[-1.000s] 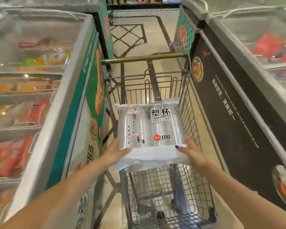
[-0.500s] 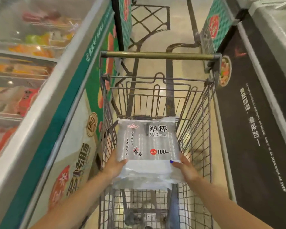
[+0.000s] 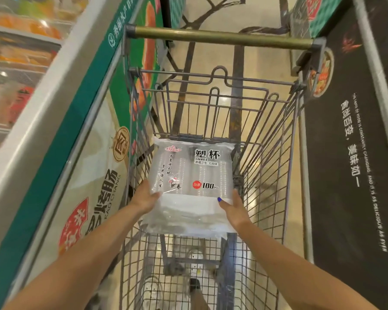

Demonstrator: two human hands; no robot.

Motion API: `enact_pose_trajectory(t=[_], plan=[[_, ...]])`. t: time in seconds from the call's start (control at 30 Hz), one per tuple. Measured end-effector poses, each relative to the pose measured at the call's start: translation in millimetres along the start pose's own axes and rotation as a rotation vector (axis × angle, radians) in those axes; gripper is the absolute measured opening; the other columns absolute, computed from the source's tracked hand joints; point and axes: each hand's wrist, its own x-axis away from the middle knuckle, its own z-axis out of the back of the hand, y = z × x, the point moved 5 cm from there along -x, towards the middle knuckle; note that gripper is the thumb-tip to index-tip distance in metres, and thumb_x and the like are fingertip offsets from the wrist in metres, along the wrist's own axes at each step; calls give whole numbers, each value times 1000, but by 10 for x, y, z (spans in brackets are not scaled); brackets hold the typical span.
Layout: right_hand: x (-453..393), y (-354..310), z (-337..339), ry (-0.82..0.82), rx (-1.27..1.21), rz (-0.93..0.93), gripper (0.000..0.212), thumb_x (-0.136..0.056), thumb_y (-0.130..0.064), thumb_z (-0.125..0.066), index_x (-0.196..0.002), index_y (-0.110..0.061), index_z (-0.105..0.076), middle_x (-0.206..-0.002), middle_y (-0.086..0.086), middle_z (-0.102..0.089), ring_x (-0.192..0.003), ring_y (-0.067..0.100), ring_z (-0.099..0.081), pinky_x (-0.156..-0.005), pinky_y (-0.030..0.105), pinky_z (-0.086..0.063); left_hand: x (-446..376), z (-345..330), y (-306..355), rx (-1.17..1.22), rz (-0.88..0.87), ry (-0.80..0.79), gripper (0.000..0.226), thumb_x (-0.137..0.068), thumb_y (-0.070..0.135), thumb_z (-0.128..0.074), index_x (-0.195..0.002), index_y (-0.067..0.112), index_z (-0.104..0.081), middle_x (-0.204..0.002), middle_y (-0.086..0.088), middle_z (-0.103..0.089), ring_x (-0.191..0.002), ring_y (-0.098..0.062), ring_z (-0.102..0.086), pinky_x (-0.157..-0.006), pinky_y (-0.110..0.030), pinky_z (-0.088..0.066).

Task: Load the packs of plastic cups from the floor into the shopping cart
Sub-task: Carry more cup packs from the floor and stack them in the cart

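A person's two bare hands hold a clear plastic pack of stacked disposable cups (image 3: 192,186), printed w/ black Chinese characters & a red "100 pcs" badge, inside the basket of a grey wire shopping cart (image 3: 269,175). The left hand (image 3: 145,196) grips the pack's left edge, thumb laid on the top face, the other fingers hidden beneath. The right hand (image 3: 233,208) grips the right edge, thumb w/ blue nail polish pressed on top, the rest of its fingers curled under & out of sight. The pack sits between both hands, face up, tilted slightly, below the cart's rim & above the mesh bottom; cannot tell if its far end touches the wire. Beyond the fingers, the folded wire child-seat flap (image 3: 213,104) stands against the cart's far end, w/ the brass-coloured handle bar (image 3: 222,39) above it. Left of the left hand, just beside the cart, runs a chest freezer w/ green trim and food graphics (image 3: 61,153). Right of the right hand stands a black freezer panel w/ white lettering (image 3: 349,153). Beige glossy floor (image 3: 222,12) shows through the wire
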Motion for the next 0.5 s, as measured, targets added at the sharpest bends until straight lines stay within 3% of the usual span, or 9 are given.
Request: enact_pose_trajectory(t=[0.07, 0.13, 0.2, 0.3, 0.4, 0.5], plan=[[24, -44, 53, 10, 16, 25, 78, -93, -26, -66, -156, -21, -20, -150, 1, -42, -136, 27, -42, -112, 36, -33, 18, 0, -5, -89, -26, 40, 58, -94, 23, -58, -145, 11, -33, -146, -12, -43, -135, -30, -41, -112, -43, -33], [106, -170, 135, 36, 86, 83, 79, -90, -24, -70, -154, -19, -25, -139, -3, -46, -133, 27, -46, -104, 35, -38, 121, -1, 40, -222, -88, 69, 64, -96, 26, -55, -150, 10, -24, -155, -12, -28, -143, -29, -28, -117, -41, -25], [207, -354, 228, 68, 186, 182, 75, -89, -32, -70, -152, -22, -30, -140, -2, -46, -131, 25, -47, -98, 32, -41, 285, 21, 137, -290, -163, 100, 68, -98, 32, -52, -152, 9, -18, -159, -13, -19, -147, -28, -17, -119, -37, -17], [334, -667, 227, 33, 473, 399, 76, -87, -56, -61, -150, -29, -30, -148, -2, -42, -135, 23, -44, -109, 42, -41, 538, 124, 219, -307, -287, 133, 69, -97, 42, -49, -152, 11, -21, -159, -11, -20, -147, -25, -18, -118, -34, -15], [525, -1011, 75, 20, 744, 612, 75, -92, -51, -57, -154, -22, -25, -157, 1, -33, -143, 23, -31, -118, 42, -28, 865, 315, 230, -283, -387, 180, 71, -94, 52, -45, -152, 17, -23, -159, -3, -21, -146, -20, -20, -116, -28, -11], [831, -1352, -202, -7, 859, 801, 72, -94, -50, -54, -154, -21, -25, -158, 3, -32, -145, 24, -29, -119, 40, -24, 1234, 588, 162, -310, -410, 291, 80, -88, 68, -34, -153, 25, -16, -160, 2, -14, -147, -18, -14, -119, -36, -12]])
